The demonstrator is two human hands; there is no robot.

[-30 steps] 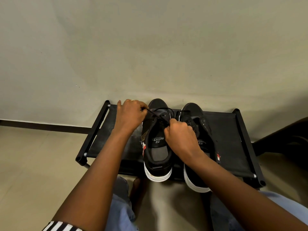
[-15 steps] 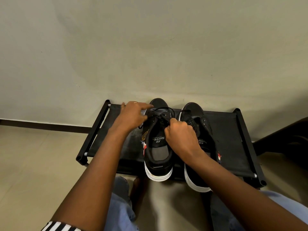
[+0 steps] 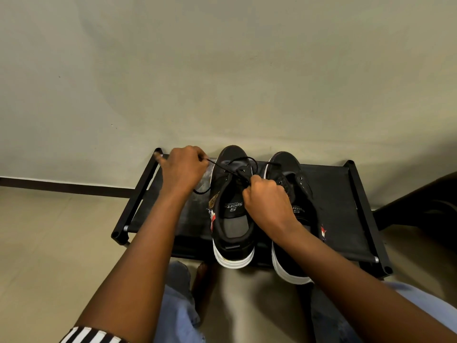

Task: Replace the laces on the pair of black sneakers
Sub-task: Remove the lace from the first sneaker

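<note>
So the two black sneakers sit side by side on a low black rack (image 3: 333, 194) against the wall, heels toward the person. The left sneaker (image 3: 231, 214) has a black lace (image 3: 223, 167) threaded through its front eyelets; the right sneaker (image 3: 294, 184) looks unlaced. The left hand (image 3: 184, 169) pinches one lace end between curled fingers, out past the shoe's left side. The right hand (image 3: 265, 196) is curled tight over the shoe's tongue area, pinching the lace near the eyelets. Compared with half a second ago, the left hand has pulled further left, drawing that strand out straighter, while the right hand has barely shifted.
</note>
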